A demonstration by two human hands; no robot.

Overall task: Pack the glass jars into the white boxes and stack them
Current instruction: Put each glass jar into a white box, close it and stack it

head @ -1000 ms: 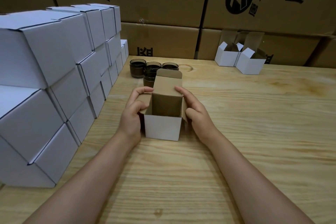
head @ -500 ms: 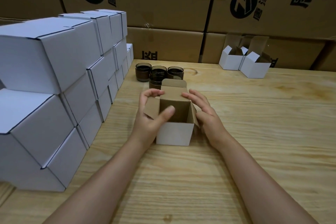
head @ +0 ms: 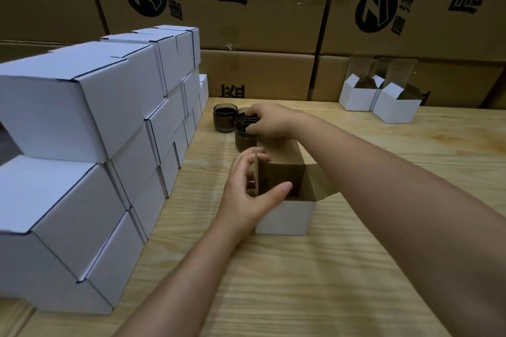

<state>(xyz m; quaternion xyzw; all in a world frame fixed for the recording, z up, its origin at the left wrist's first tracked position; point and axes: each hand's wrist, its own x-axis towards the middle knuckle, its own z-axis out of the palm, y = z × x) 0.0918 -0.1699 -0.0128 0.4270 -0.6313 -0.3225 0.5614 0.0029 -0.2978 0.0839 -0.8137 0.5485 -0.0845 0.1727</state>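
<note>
Your two bare forearms reach in from the bottom of the frame across a pale wooden table (head: 356, 268). At centre, your left hand (head: 250, 197) steadies an open white box (head: 284, 216): the thumb presses its near rim while the spread fingers hold the left flap, a loose grip on cardboard, not a closed fist. The box's brown inside is in shadow, and its lid flap stands up behind.

Just beyond it, your right hand (head: 269, 122) lies over a cluster of dark glass jars (head: 245, 135) above centre, fingers curled around the rim of one jar; whether it is lifted off the table cannot be told. One jar (head: 224, 117) stands untouched at the cluster's left.

Along the left of the frame, closed white boxes (head: 90, 123) are stacked in tiers running back. At upper right, two more open white boxes (head: 380, 101) sit side by side at the table's far edge.

Behind everything, large brown cartons (head: 246, 22) fill the top of the frame, printed in black with a round logo and Chinese characters that appear upside down.
</note>
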